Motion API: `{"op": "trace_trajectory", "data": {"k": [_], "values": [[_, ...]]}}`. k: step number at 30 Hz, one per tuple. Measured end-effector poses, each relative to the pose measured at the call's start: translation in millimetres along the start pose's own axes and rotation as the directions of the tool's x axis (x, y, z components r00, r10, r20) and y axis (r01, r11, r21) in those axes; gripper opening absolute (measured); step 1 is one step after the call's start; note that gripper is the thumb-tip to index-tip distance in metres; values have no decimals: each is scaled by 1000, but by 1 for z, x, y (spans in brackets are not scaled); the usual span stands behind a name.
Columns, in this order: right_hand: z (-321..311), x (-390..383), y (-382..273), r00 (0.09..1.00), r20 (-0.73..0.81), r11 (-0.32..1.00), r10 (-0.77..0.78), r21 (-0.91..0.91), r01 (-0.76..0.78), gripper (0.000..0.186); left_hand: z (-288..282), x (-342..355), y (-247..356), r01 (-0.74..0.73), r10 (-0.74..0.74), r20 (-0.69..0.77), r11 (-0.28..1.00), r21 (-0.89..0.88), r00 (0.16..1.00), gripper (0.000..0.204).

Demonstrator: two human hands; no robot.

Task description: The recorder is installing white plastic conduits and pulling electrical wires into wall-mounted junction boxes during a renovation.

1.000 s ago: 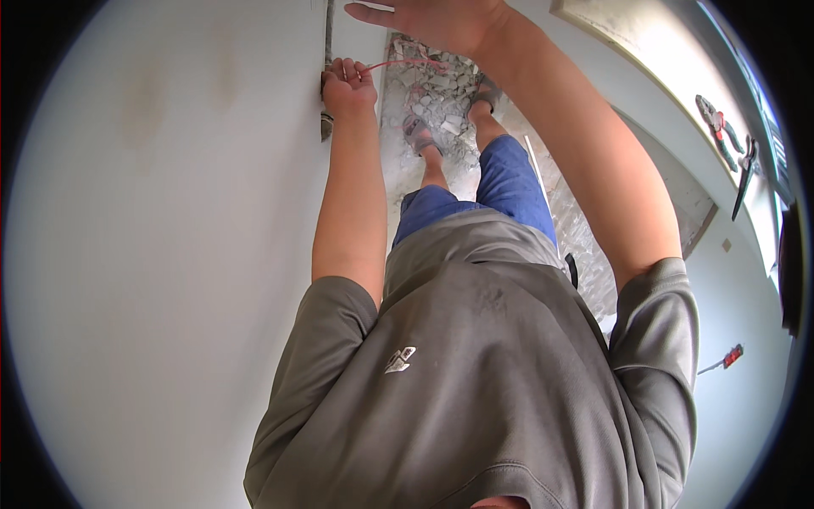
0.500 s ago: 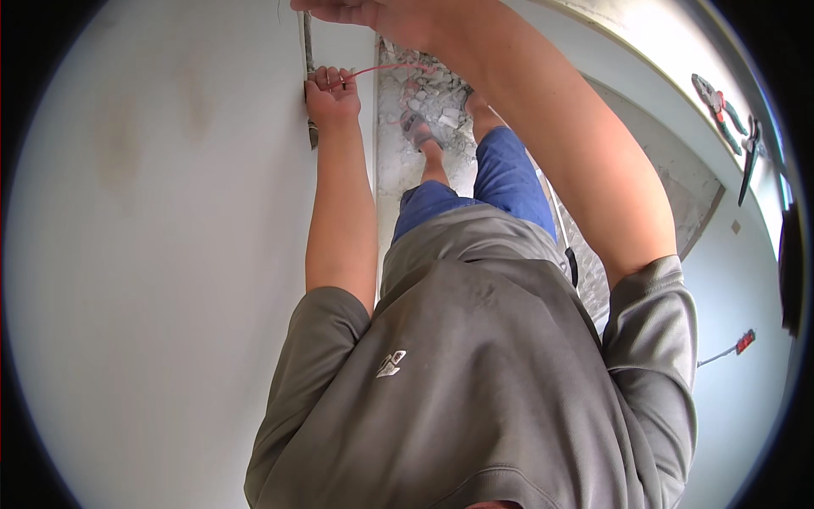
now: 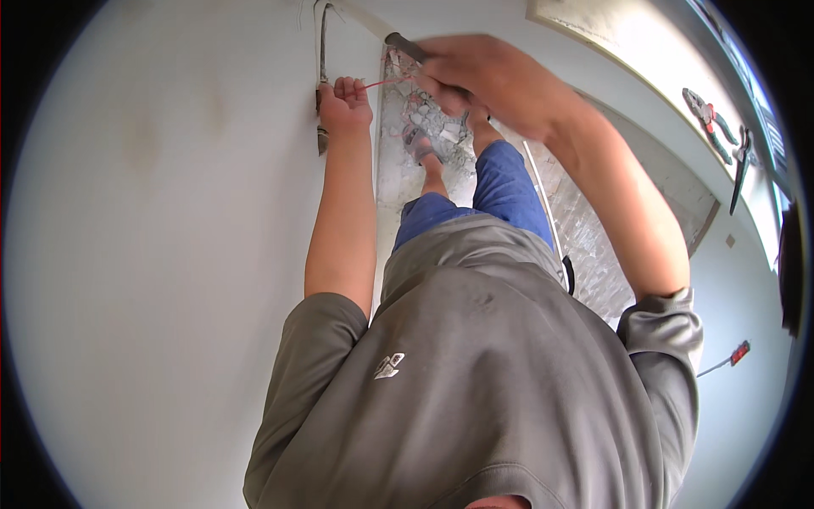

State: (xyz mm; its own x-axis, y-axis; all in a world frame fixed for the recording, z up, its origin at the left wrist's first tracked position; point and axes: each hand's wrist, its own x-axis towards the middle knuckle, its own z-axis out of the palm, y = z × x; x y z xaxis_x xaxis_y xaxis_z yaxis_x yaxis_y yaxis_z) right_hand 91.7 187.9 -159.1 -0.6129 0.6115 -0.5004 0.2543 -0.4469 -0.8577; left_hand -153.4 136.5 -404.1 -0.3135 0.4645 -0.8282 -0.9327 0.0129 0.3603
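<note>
My left hand (image 3: 343,109) is at a narrow groove (image 3: 322,53) in the white wall, its fingers curled on a thin red wire (image 3: 388,81) that stretches rightward. My right hand (image 3: 487,81), smeared by motion, is just right of it with fingers bent round a dark grey tube-like piece (image 3: 405,47). A pale strip (image 3: 360,19) runs from that piece up toward the top of the groove; what exactly it is I cannot tell.
Rubble (image 3: 445,127) lies on the floor around my sandalled feet (image 3: 422,144). On a pale ledge (image 3: 619,30) at right are red-and-green pliers (image 3: 712,123) and a black tool (image 3: 739,170). A red-handled tool (image 3: 739,352) shows farther down on the right.
My right hand has come down and to the right from the top of the groove, with the dark piece and pale strip now showing by it. My left hand stays on the red wire.
</note>
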Motion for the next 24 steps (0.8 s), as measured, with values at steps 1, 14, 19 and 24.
{"op": "trace_trajectory", "data": {"k": [1, 14, 19, 24], "values": [[7, -18, 8, 996, -73, 976, 42, 216, -25, 29, 2, -12, -9, -39, 42, -37, 996, 83, 998, 30], [11, -116, 29, 978, 160, 984, 133, 94, -149, 37, -25, -39, -36, 98, -90, -55, 980, 171, 994, 13], [2, -237, 62, 959, 101, 922, 264, 266, -282, 29, -16, -130, -46, -204, 30, 389, 886, 415, 921, 36], [-3, -321, 87, 951, -2, 901, 310, 321, -293, 28, 12, -195, 7, -596, -467, 639, 259, 760, 611, 19]]}}
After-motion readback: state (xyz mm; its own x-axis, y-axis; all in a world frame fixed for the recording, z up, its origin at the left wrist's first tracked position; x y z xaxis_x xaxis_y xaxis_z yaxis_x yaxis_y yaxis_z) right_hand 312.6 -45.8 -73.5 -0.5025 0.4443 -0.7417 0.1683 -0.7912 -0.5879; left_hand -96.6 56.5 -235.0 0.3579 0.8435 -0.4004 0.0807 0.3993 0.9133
